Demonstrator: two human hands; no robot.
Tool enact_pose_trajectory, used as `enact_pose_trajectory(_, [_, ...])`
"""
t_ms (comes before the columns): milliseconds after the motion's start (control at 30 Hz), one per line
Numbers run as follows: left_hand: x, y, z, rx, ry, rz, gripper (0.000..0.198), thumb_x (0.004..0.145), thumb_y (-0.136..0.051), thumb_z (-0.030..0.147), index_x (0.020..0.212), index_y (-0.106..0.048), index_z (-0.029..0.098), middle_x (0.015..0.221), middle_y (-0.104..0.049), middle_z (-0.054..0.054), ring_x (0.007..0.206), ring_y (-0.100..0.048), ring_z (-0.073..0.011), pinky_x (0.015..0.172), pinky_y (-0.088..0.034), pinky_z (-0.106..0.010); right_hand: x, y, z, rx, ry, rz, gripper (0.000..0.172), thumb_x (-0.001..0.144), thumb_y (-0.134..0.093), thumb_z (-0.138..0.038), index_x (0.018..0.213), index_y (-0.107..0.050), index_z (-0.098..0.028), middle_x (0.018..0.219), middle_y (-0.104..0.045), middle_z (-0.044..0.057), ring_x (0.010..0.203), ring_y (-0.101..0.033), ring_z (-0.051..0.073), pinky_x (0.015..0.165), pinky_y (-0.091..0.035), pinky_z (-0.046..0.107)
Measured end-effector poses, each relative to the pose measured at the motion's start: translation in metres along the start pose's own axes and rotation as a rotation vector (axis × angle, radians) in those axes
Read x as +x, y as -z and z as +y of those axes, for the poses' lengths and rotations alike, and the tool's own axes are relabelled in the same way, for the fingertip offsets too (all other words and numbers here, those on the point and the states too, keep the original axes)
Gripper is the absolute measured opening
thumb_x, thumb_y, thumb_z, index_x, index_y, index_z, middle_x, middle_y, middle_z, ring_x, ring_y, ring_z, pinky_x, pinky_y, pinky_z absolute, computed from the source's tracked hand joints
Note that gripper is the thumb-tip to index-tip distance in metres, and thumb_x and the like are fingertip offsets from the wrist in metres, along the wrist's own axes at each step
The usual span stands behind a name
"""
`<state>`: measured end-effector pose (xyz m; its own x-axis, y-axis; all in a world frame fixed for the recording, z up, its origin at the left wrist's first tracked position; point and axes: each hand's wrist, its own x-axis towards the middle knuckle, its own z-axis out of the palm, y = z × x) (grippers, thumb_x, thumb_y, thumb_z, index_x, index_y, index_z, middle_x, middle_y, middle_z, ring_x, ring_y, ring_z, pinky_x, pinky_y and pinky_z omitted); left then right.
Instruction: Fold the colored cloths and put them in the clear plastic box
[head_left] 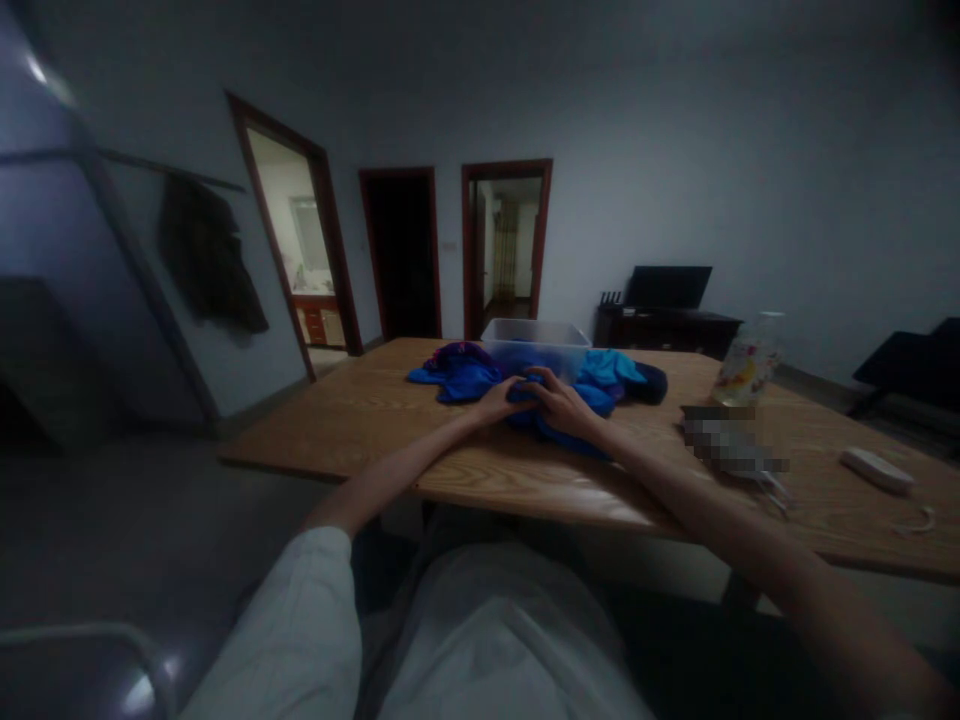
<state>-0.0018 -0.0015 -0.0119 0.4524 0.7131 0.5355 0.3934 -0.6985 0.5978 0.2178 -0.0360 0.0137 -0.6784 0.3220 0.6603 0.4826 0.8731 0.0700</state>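
Note:
Both my hands rest on a heap of blue cloth [457, 378] on the wooden table [390, 430]. My left hand [498, 402] and my right hand [559, 400] meet at the middle of the heap, fingers curled and pinching a fold of the blue fabric between them. Lighter blue cloth [611, 368] and a dark piece [651, 384] lie to the right. A clear plastic tub [534, 343] stands just behind the cloth.
A plastic bottle with a coloured label [746, 370] stands at the right. A white oblong device [876, 469] with a thin cable lies near the right edge. A dark cabinet with a screen [666, 310] is behind; doorways open in the far wall.

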Motion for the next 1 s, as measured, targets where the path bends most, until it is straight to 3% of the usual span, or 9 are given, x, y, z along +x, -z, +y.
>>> enact_pose_trajectory(167, [-0.008,0.008,0.002,0.365,-0.107,0.041,0.066,0.086,-0.079,0.048,0.14,-0.056,0.019,0.125,-0.069,-0.013,0.11,-0.067,-0.0314,0.105,-0.048,-0.045,0.001,-0.002,0.01,0.271,-0.045,0.031,0.068,0.092,-0.062,-0.031,0.153,-0.037,-0.019,0.148,-0.048,0.018,0.14,-0.049,0.035,0.116,-0.044,0.054])
enact_pose_trajectory(367, [-0.011,0.018,0.013,0.467,-0.321,0.087,0.056,0.096,-0.069,0.036,0.147,-0.052,0.023,0.131,-0.068,-0.012,0.115,-0.064,-0.0294,0.107,-0.043,-0.044,-0.004,-0.01,0.025,0.368,-0.35,-0.046,0.067,0.094,-0.065,-0.059,0.148,-0.051,-0.022,0.142,-0.063,0.014,0.129,-0.061,0.037,0.113,-0.048,0.056])
enact_pose_trajectory(467, [-0.011,0.025,0.024,0.529,-0.347,0.058,0.054,0.096,-0.066,0.027,0.149,-0.052,0.025,0.129,-0.068,-0.01,0.117,-0.062,-0.0284,0.106,-0.042,-0.044,-0.003,-0.008,0.027,0.385,-0.429,-0.026,0.069,0.093,-0.064,-0.065,0.146,-0.057,-0.022,0.14,-0.066,0.015,0.128,-0.062,0.039,0.113,-0.048,0.058])
enact_pose_trajectory(633, [-0.013,0.027,0.032,0.622,-0.317,0.061,0.058,0.095,-0.062,0.019,0.152,-0.05,0.028,0.124,-0.066,-0.01,0.115,-0.059,-0.0287,0.106,-0.042,-0.044,0.003,-0.001,0.021,0.434,-0.435,-0.03,0.061,0.095,-0.062,-0.06,0.137,-0.064,-0.016,0.131,-0.07,0.016,0.116,-0.068,0.036,0.107,-0.052,0.054])
enact_pose_trajectory(733, [-0.013,0.024,0.026,0.591,-0.348,0.045,0.059,0.094,-0.06,0.017,0.151,-0.049,0.026,0.125,-0.065,-0.009,0.113,-0.06,-0.0282,0.104,-0.046,-0.044,0.0,-0.009,0.02,0.464,-0.405,-0.025,0.054,0.092,-0.066,-0.051,0.135,-0.064,-0.017,0.125,-0.073,0.011,0.109,-0.07,0.033,0.102,-0.055,0.052])
enact_pose_trajectory(800, [-0.013,0.022,0.02,0.554,-0.366,0.036,0.063,0.09,-0.06,0.013,0.151,-0.048,0.025,0.129,-0.063,-0.01,0.115,-0.06,-0.0283,0.104,-0.048,-0.044,-0.004,-0.02,0.023,0.463,-0.357,-0.004,0.06,0.088,-0.069,-0.044,0.142,-0.058,-0.018,0.128,-0.071,0.01,0.111,-0.069,0.032,0.102,-0.054,0.05])
enact_pose_trajectory(900, [-0.012,0.018,0.013,0.507,-0.393,0.024,0.069,0.084,-0.06,0.008,0.15,-0.045,0.022,0.131,-0.061,-0.011,0.12,-0.06,-0.0288,0.105,-0.05,-0.045,-0.011,-0.035,0.029,0.352,-0.333,0.006,0.072,0.081,-0.073,-0.036,0.146,-0.05,-0.016,0.13,-0.068,0.013,0.113,-0.068,0.033,0.1,-0.054,0.049])
enact_pose_trajectory(1000, [-0.011,0.017,0.014,0.483,-0.435,0.009,0.071,0.086,-0.066,0.016,0.152,-0.042,0.022,0.134,-0.058,-0.013,0.127,-0.057,-0.03,0.11,-0.049,-0.047,-0.014,-0.039,0.034,0.183,-0.364,0.028,0.063,0.079,-0.076,-0.031,0.136,-0.054,-0.015,0.122,-0.068,0.015,0.108,-0.068,0.034,0.094,-0.055,0.047])
